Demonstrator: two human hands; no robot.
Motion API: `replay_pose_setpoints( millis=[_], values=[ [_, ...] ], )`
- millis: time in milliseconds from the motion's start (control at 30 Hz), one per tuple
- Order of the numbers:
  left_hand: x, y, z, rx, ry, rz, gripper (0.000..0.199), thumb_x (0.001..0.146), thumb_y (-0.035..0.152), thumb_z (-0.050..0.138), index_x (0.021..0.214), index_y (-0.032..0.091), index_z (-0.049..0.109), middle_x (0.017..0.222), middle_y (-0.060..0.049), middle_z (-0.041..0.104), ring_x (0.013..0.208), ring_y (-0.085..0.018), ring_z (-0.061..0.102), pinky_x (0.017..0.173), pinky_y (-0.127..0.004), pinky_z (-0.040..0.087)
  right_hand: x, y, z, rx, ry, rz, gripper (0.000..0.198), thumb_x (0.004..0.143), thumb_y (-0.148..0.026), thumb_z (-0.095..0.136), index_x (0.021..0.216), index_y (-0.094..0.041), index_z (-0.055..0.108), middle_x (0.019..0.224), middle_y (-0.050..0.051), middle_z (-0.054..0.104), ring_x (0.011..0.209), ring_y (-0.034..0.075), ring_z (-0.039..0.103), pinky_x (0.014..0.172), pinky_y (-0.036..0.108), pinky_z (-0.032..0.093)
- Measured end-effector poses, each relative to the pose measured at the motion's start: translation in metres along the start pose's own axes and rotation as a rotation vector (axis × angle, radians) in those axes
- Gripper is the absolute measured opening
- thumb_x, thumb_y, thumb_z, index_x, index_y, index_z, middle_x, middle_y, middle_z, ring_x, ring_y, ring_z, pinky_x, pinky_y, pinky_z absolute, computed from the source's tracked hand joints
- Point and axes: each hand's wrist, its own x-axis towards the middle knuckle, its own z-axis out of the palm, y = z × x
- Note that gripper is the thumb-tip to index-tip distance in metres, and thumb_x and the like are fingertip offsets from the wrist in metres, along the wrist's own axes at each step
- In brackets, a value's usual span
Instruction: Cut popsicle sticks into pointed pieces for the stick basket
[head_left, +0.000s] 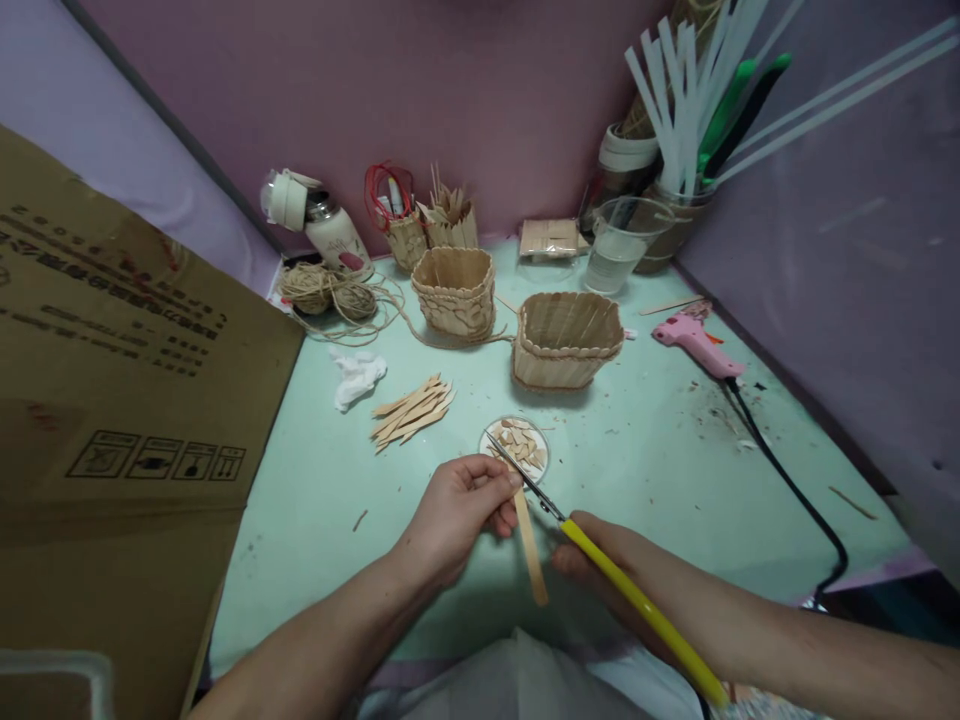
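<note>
My left hand [476, 500] pinches a flat wooden craft stick [532, 560] near its top, and the strip hangs down toward me. In my right hand [596, 545] are scissors with a long yellow handle [637, 605]. Their thin metal blades lie across the upper end of the stick, close to my left fingertips. Whether the blades are apart is hard to tell. Just beyond them sits a small round dish [545, 460] of wood chips. Pointed wooden slivers [412, 412] lie in a pile to the left.
Two wood-strip baskets [568, 370] [454, 315] stand behind the dish. A pink glue gun [697, 345] with a black cord lies right. Twine [307, 288], an open flask [337, 240] and a clear cup [611, 262] are at the back. A cardboard box [127, 400] borders the left.
</note>
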Motion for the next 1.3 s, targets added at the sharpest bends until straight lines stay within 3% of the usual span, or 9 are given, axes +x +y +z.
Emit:
replay_pose_setpoints(
  millis=[100,200,333,533,800,900,1100,1200,1300],
  values=[
    [0.000,-0.001,0.001,-0.007,-0.003,-0.018,0.025,0.068,0.032,0.074,0.072,0.011,0.061,0.047,0.001,0.058,0.040,-0.005,0.049,0.042,-0.015,0.038,-0.001,-0.004,0.003,0.215,-0.028,0.125,0.032,0.080,-0.044,0.049,0.060,-0.023,0.037,0.053,-0.006,0.034,0.046,0.009,0.027,0.043,0.022,0.030],
    [0.000,-0.002,0.003,-0.011,-0.001,-0.038,0.027,0.066,0.032,0.075,0.072,0.011,0.060,0.047,0.000,0.058,0.041,-0.006,0.049,0.042,-0.015,0.038,0.000,-0.009,0.005,0.201,0.008,0.155,0.030,0.077,-0.040,0.051,0.059,-0.023,0.035,0.051,-0.006,0.035,0.045,0.009,0.027,0.043,0.021,0.030],
    [0.001,-0.003,0.003,-0.029,-0.002,-0.060,0.028,0.065,0.033,0.076,0.072,0.011,0.059,0.048,0.000,0.059,0.042,-0.006,0.050,0.043,-0.015,0.039,0.002,-0.001,0.000,-0.033,0.055,0.030,0.030,0.073,-0.039,0.065,0.064,-0.023,0.041,0.053,-0.007,0.039,0.049,0.010,0.036,0.045,0.022,0.033],
    [-0.001,0.002,0.002,-0.057,-0.056,-0.048,0.027,0.069,0.033,0.073,0.074,0.013,0.056,0.050,-0.001,0.061,0.043,-0.007,0.053,0.043,-0.015,0.040,-0.002,0.006,-0.015,-0.268,0.134,-0.147,0.037,0.082,-0.058,0.051,0.071,-0.023,0.045,0.060,-0.005,0.046,0.053,0.013,0.044,0.051,0.025,0.036],
    [-0.004,0.005,0.005,-0.156,-0.032,-0.023,0.021,0.067,0.022,0.069,0.074,0.016,0.051,0.064,0.000,0.063,0.054,-0.010,0.063,0.051,-0.017,0.047,-0.005,0.002,-0.019,-0.430,0.414,-0.322,0.026,0.076,-0.044,0.058,0.071,-0.023,0.043,0.063,-0.004,0.047,0.056,0.013,0.042,0.052,0.027,0.035],
    [-0.004,0.004,0.005,-0.090,-0.119,-0.053,0.019,0.064,0.017,0.067,0.076,0.016,0.053,0.067,0.001,0.063,0.054,-0.011,0.063,0.051,-0.019,0.047,-0.005,0.001,-0.019,-0.406,0.480,-0.383,0.020,0.077,-0.037,0.056,0.071,-0.024,0.042,0.066,-0.002,0.051,0.059,0.014,0.047,0.055,0.028,0.038],
    [-0.008,0.000,0.004,0.132,-0.527,-0.184,0.022,0.067,0.026,0.070,0.086,0.015,0.065,0.064,0.001,0.061,0.057,-0.010,0.058,0.057,-0.020,0.043,0.001,0.005,-0.022,-0.388,0.428,-0.445,0.021,0.079,-0.032,0.057,0.075,-0.024,0.039,0.067,-0.004,0.049,0.060,0.013,0.046,0.056,0.025,0.038],
    [-0.008,-0.004,0.006,0.172,-0.524,-0.179,0.027,0.071,0.040,0.070,0.080,0.015,0.063,0.063,0.000,0.061,0.056,-0.010,0.057,0.055,-0.020,0.040,0.009,0.006,-0.020,-0.367,0.349,-0.447,0.020,0.081,-0.031,0.057,0.078,-0.024,0.038,0.069,-0.004,0.051,0.061,0.013,0.047,0.056,0.025,0.037],
    [-0.006,-0.008,0.007,0.193,-0.429,-0.102,0.029,0.072,0.042,0.071,0.075,0.015,0.059,0.058,0.001,0.060,0.049,-0.007,0.051,0.047,-0.018,0.033,0.010,-0.002,-0.017,-0.343,0.359,-0.438,0.025,0.082,-0.036,0.058,0.076,-0.024,0.036,0.069,-0.004,0.050,0.062,0.013,0.047,0.056,0.025,0.037]
  ],
)
